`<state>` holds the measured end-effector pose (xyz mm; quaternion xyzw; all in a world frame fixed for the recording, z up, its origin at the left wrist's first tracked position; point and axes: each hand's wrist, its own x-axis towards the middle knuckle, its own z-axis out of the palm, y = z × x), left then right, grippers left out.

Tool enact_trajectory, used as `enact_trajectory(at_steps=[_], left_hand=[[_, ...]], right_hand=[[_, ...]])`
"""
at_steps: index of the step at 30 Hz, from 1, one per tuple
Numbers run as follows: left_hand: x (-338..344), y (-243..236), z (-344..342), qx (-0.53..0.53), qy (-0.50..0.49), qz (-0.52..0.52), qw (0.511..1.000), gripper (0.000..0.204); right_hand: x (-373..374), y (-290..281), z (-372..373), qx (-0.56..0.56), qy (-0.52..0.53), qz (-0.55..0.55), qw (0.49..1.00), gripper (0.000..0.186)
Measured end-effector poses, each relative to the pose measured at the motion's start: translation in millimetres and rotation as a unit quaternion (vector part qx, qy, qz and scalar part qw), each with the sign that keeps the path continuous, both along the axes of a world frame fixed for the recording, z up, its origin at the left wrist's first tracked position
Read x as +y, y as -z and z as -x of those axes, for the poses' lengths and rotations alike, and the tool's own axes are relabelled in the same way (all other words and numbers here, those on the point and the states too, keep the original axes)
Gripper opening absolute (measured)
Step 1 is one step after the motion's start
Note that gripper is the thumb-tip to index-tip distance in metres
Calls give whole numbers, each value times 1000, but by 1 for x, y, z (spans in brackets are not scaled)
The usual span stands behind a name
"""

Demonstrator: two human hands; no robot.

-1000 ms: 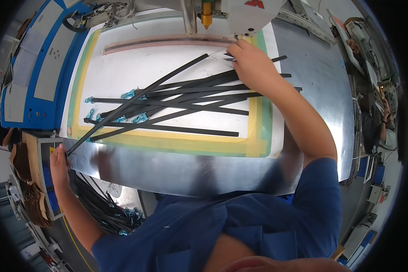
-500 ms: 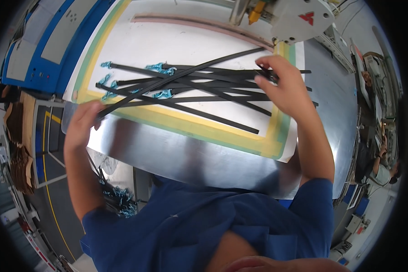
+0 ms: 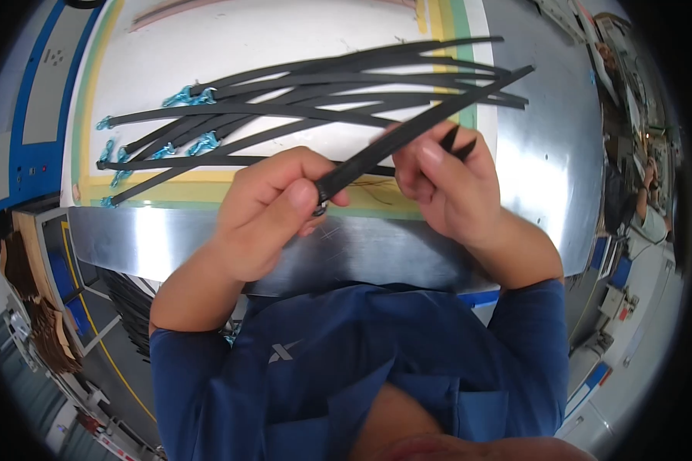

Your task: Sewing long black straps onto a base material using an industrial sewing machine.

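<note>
Both hands are clamped on one black strip (image 3: 407,138): left hand (image 3: 265,211) at its near end, right hand (image 3: 446,184) mid-length. Beyond the hands, the remaining strips (image 3: 284,100) lie unsorted on the surface (image 3: 207,46).

Your hands are working low over the desk's (image 3: 546,177) bare metal front edge, where room is lying open. Crossed black strips (image 3: 307,100) are covering the white pad (image 3: 284,38) beyond, blocking a flat reach.
</note>
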<state>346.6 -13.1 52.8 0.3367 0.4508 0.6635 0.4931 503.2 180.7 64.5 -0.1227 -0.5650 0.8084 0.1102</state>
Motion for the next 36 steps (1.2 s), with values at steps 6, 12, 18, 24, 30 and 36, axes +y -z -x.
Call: enact_trajectory(at_steps=[6, 12, 18, 24, 30, 36], left_hand=[[-2, 7, 7, 26, 18, 26, 999, 47], [-2, 8, 7, 49, 28, 35, 998, 44], [-3, 4, 8, 51, 20, 18, 998, 41], [-1, 4, 7, 52, 20, 9, 998, 39], [-1, 4, 7, 57, 17, -2, 998, 38], [-1, -2, 8, 41, 37, 17, 998, 39]], right_hand=[[-1, 5, 6, -13, 20, 33, 999, 25], [3, 6, 5, -6, 17, -15, 1000, 38], [-2, 6, 6, 38, 28, -9, 999, 34], [3, 8, 4, 68, 21, -21, 997, 36], [5, 1, 4, 54, -6, -51, 997, 42], [-1, 11, 2, 110, 3, 7, 994, 44]])
